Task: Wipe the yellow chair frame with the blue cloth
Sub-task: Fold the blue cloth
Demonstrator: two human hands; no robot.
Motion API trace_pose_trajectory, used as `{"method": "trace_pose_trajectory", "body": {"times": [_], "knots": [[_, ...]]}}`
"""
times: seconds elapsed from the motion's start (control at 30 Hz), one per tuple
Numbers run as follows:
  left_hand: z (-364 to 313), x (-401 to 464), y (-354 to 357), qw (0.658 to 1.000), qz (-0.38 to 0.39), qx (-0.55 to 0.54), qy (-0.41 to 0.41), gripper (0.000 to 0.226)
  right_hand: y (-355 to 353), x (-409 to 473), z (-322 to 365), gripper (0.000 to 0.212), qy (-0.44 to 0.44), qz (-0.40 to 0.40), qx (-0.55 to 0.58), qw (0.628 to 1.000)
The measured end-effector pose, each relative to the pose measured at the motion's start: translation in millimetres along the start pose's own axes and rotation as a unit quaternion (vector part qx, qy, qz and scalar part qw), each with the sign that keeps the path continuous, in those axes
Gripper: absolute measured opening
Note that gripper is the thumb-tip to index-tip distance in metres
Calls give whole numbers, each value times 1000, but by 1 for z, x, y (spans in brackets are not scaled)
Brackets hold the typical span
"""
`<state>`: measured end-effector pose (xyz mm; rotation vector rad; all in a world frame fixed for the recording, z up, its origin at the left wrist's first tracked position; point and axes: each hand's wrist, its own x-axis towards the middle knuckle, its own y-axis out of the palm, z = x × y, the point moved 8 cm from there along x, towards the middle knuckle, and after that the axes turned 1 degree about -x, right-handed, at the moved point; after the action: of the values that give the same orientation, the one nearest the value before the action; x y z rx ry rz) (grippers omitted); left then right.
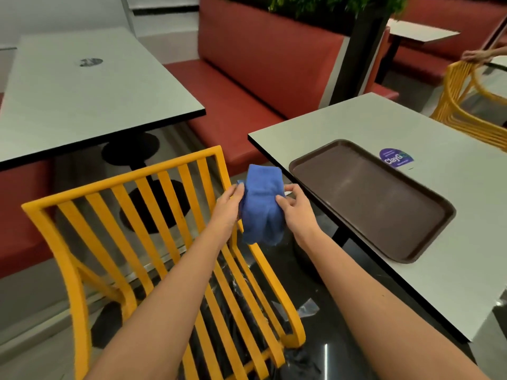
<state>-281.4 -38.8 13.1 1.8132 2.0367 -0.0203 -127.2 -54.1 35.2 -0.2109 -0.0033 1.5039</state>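
A yellow slatted chair frame [131, 215] stands in front of me, its backrest to the left and its seat slats running toward the lower right. Above the right edge of the seat I hold a folded blue cloth [262, 204] between both hands. My left hand [229, 205] pinches the cloth's left edge and my right hand [295, 204] pinches its right edge. The cloth hangs down in the air, next to the backrest's right post; whether it touches the frame cannot be made out.
A grey table [356, 124] with a brown tray [373, 198] and a purple sticker [396, 158] is at the right. Another grey table [82, 94] is at the left, a red bench [260, 78] behind. A second yellow chair [466, 105], touched by another person's hand [473, 54], is far right.
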Motion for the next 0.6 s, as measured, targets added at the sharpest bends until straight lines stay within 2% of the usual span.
{"method": "trace_pose_trajectory", "body": {"times": [0.07, 0.17, 0.2, 0.27, 0.37, 0.43, 0.5, 0.6], "knots": [[-10, -1, -1, 999, -13, -17, -44, 41, 3, -1, 22, 12, -60, -1, -47, 997], [-27, -1, 4, 998, 35, -15, -57, 83, 14, -3, 46, 16, -131, 17, -105, 986], [-34, -1, 3, 999, 31, 1, -41, 82, 17, -4, 52, 17, -142, 22, -107, 984], [-46, 1, -2, 999, 7, 45, -5, 52, 22, -2, 55, 17, -139, 32, -83, 986], [-57, 10, -3, 996, -8, 86, 10, 25, 27, 1, 31, 27, -37, 82, -9, 996], [-63, 17, -1, 994, -3, 112, 14, 23, 34, -3, 3, 45, 72, 139, 4, 988], [-68, 24, 3, 996, 8, 86, 3, 33, 34, -5, -18, 60, 138, 180, 27, 974], [-68, 28, 14, 998, 41, 20, -48, 42, 27, -2, -25, 57, 164, 204, 128, 957]]}}
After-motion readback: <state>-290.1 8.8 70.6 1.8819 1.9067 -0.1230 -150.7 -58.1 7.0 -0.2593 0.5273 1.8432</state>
